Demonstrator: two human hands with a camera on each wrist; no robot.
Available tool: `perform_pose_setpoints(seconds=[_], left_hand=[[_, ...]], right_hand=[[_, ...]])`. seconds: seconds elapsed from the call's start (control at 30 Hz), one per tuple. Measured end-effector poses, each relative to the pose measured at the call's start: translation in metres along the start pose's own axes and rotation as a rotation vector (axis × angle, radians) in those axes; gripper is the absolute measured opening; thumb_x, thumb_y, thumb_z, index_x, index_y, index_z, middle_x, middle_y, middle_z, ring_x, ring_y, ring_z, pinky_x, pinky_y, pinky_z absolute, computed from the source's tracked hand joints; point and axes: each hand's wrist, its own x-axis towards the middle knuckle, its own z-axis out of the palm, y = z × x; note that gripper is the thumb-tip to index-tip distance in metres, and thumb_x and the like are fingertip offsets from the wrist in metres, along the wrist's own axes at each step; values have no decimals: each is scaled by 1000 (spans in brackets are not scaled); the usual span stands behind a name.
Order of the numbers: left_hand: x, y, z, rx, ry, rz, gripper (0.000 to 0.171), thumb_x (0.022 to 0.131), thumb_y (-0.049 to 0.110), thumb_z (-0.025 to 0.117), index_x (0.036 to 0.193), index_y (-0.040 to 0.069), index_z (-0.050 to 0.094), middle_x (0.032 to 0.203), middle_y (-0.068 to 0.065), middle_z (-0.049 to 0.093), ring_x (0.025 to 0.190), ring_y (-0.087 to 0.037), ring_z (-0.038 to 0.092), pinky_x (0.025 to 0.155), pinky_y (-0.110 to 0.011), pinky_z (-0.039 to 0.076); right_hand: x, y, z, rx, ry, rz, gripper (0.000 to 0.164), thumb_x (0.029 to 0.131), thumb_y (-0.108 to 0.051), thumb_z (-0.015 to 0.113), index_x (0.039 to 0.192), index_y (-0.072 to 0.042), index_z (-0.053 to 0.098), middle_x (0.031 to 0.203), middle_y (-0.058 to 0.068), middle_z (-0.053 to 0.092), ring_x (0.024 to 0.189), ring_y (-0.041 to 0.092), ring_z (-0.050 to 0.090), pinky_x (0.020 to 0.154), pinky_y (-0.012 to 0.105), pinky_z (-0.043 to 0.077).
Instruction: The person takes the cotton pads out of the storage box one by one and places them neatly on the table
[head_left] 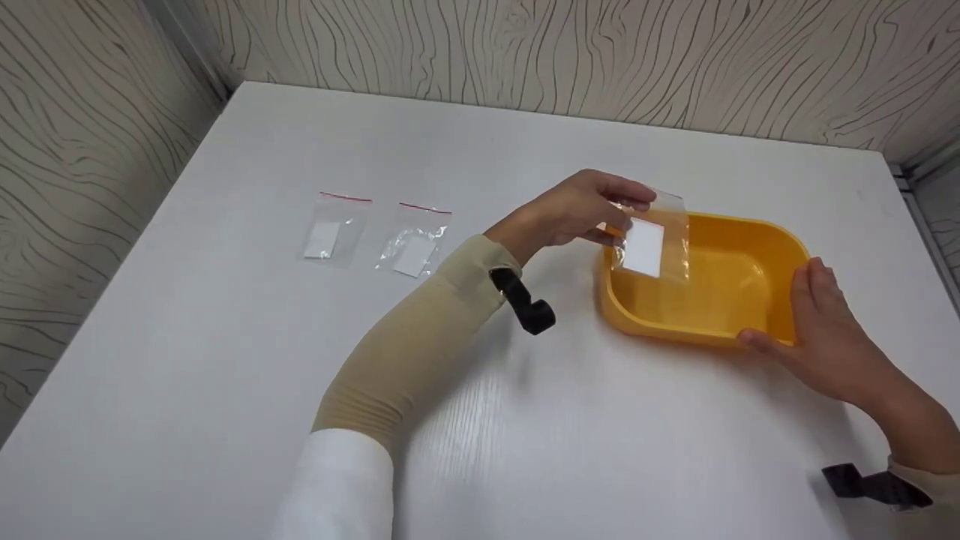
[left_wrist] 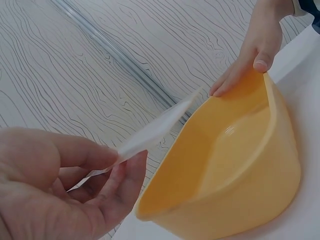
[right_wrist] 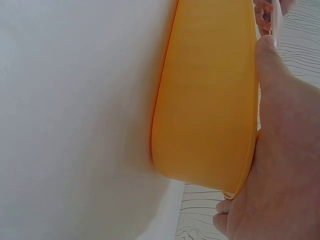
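My left hand (head_left: 581, 210) pinches a clear zip bag (head_left: 679, 259) with a white rectangle in it. The bag hangs over the left part of a yellow plastic tub (head_left: 675, 328). In the left wrist view the bag (left_wrist: 160, 125) is seen nearly edge-on between thumb and fingers. My right hand (head_left: 832, 341) rests on the tub's near right corner, thumb along the front rim and fingers straight over the right side. The right wrist view shows the tub's outer wall (right_wrist: 210, 95) beside that hand (right_wrist: 285, 145).
Two more clear zip bags, a left one (head_left: 335, 229) and a right one (head_left: 415, 244), lie on the white table (head_left: 225, 360) left of the tub. Each has a red seal line and a white piece inside. A wood-patterned wall (head_left: 525, 52) stands behind the table.
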Motion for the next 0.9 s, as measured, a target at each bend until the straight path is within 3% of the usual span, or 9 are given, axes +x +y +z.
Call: perform_pose_setpoints(seconds=[0.23, 0.5, 0.8, 0.9], left_hand=[[-4, -6, -11, -36, -35, 40, 43, 92, -12, 63, 128, 11, 70, 113, 1, 68, 92, -16, 63, 79, -29, 61], [-8, -14, -23, -50, -24, 20, 44, 94, -13, 61, 130, 11, 68, 115, 1, 67, 96, -17, 64, 82, -30, 61], [-16, -20, -39, -39, -24, 23, 47, 95, -12, 60, 137, 8, 63, 135, -7, 62, 98, -19, 63, 86, -31, 60], [-18, -23, -44, -49, -19, 26, 47, 94, -13, 59, 136, 8, 64, 133, -7, 62, 97, -19, 62, 86, -31, 60]], right_hand=[[-1, 2, 0, 8, 2, -18, 118, 97, -44, 69, 151, 14, -19, 159, 36, -23, 146, 55, -20, 115, 69, -4], [-2, 0, 0, 10, 0, -8, 118, 97, -43, 69, 151, 14, -19, 159, 36, -23, 146, 55, -19, 115, 71, -3], [-2, 0, 0, 15, 3, -6, 118, 96, -42, 70, 151, 13, -19, 160, 35, -23, 146, 54, -19, 115, 71, -2], [-2, 0, 0, 9, 2, -3, 118, 96, -43, 69, 151, 12, -19, 160, 35, -23, 146, 54, -19, 114, 71, -2]])
